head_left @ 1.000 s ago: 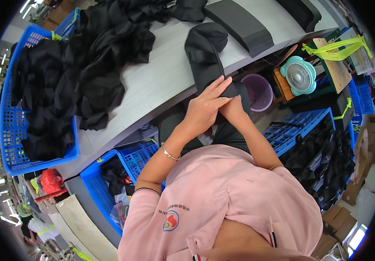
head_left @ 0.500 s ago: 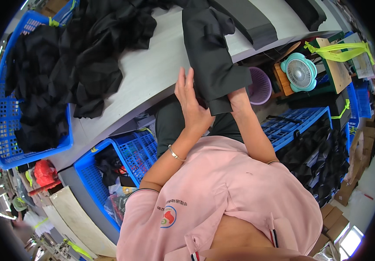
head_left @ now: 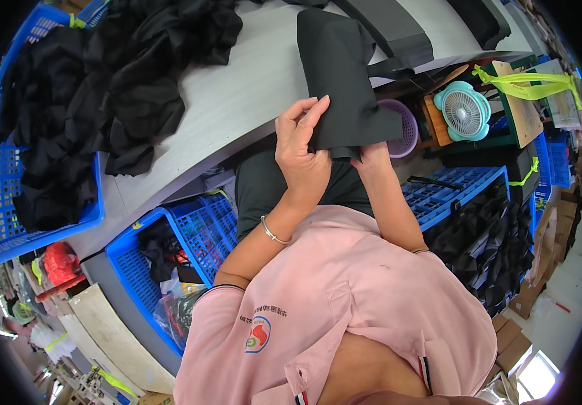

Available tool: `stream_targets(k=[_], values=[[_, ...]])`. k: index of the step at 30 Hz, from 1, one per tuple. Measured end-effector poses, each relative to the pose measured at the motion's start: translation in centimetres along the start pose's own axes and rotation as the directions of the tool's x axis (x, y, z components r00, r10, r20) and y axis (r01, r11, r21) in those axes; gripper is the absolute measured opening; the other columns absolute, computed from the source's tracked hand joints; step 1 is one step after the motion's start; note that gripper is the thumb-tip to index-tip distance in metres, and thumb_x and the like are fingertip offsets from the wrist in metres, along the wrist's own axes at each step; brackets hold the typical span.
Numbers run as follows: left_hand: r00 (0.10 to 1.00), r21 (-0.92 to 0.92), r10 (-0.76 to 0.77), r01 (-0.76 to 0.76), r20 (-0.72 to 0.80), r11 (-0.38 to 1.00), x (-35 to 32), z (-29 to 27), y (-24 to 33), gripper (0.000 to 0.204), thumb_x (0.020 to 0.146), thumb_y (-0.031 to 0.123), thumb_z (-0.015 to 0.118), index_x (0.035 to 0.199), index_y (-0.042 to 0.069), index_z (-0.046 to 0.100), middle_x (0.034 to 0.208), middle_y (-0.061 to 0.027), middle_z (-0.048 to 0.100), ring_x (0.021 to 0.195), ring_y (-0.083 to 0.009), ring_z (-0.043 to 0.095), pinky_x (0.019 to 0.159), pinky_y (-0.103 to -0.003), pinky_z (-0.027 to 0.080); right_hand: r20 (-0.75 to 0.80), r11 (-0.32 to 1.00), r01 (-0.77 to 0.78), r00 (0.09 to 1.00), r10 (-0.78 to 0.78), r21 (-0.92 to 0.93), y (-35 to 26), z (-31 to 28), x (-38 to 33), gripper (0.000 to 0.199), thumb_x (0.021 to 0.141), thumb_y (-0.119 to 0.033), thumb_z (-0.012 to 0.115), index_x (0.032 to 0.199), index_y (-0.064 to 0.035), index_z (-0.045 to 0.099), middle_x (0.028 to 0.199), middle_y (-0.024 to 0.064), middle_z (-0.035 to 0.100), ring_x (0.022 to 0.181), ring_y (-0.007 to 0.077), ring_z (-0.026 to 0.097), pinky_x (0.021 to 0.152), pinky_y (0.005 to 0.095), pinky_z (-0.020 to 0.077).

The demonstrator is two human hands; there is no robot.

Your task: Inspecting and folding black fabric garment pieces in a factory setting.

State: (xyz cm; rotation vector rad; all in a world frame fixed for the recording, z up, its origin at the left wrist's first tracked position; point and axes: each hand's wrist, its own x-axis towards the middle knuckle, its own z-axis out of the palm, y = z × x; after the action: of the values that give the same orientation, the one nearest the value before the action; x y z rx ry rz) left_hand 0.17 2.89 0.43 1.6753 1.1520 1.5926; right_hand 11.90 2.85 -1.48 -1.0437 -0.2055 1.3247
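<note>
Together, left hand (head_left: 298, 152) and right hand (head_left: 374, 156) have their grip on matte black cloth (head_left: 342, 84), its lower edge curled.

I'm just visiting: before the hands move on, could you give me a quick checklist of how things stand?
1. Left hand at the black fabric piece: ok, fingertips at its left edge.
2. Right hand gripping firmly: cannot tell, fabric hides its fingers.
3. Fabric piece wholly over the gray table: not ok, its lower end reaches past the edge.
4. Piece separate from the black fabric pile: ok, bare tabletop shows between.
5. Piece not touching the purple basket: cannot tell, they overlap in view.
</note>
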Motion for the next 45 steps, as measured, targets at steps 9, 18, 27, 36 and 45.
stream_targets(k=[9,18,27,36,45], values=[[0.999,0.001,-0.017,0.017,0.051,1.0,-0.2,-0.5,0.5,0.054,0.071,-0.018,0.062,0.118,0.008,0.07,0.113,-0.0042,0.06,0.095,-0.0139,0.058,0.071,-0.022,0.047,0.078,0.997,-0.015,0.997,0.009,0.071,0.4,-0.6,0.4,0.044,0.097,-0.034,0.053,0.127,-0.0025,0.054,0.12,0.0134,0.062,0.106,0.026,0.064,0.089,0.0405,0.0561],[0.998,-0.006,-0.048,0.048,0.048,0.999,-0.9,0.0,-0.1,0.057,0.07,-0.015,0.066,0.122,0.009,0.068,0.115,-0.0064,0.06,0.097,-0.0181,0.059,0.078,-0.026,0.048,0.162,0.988,-0.089,0.984,0.069,0.123,1.1,-0.7,1.5,0.04,0.097,-0.033,0.052,0.122,-0.0024,0.056,0.112,0.0107,0.065,0.098,0.0232,0.067,0.081,0.0361,0.0592],[0.998,0.043,-0.014,0.012,0.055,0.999,-1.3,0.3,-0.8,0.066,0.068,-0.014,0.055,0.132,0.005,0.06,0.122,-0.0126,0.054,0.108,-0.0252,0.057,0.082,-0.028,0.049,0.172,0.998,-0.035,0.985,0.025,0.05,1.7,1.0,1.7,0.043,0.101,-0.03,0.045,0.134,-0.0032,0.05,0.127,0.0125,0.06,0.114,0.0248,0.06,0.097,0.0364,0.0516],[0.976,-0.07,-0.139,0.153,0.169,0.986,-2.0,-1.9,-2.7,0.063,0.082,-0.003,0.056,0.143,0.0,0.045,0.139,-0.0248,0.05,0.12,-0.0345,0.056,0.102,-0.034,0.043,0.115,0.946,0.315,0.945,-0.306,-0.073,7.2,-4.2,7.8,0.044,0.101,-0.028,0.048,0.137,-0.004,0.049,0.138,0.0127,0.052,0.13,0.0277,0.048,0.108,0.0393,0.0398],[0.938,-0.079,-0.301,0.318,0.17,0.945,-3.0,-1.4,-6.1,0.065,0.082,-0.005,0.055,0.145,0.007,0.045,0.141,-0.0206,0.053,0.093,-0.0176,0.067,0.076,-0.026,0.053,0.461,0.287,0.621,0.756,-0.464,-0.73,8.6,-5.4,12.6,0.037,0.092,-0.019,0.059,0.125,-0.0011,0.057,0.124,0.0135,0.062,0.116,0.0297,0.058,0.099,0.0407,0.0452]])
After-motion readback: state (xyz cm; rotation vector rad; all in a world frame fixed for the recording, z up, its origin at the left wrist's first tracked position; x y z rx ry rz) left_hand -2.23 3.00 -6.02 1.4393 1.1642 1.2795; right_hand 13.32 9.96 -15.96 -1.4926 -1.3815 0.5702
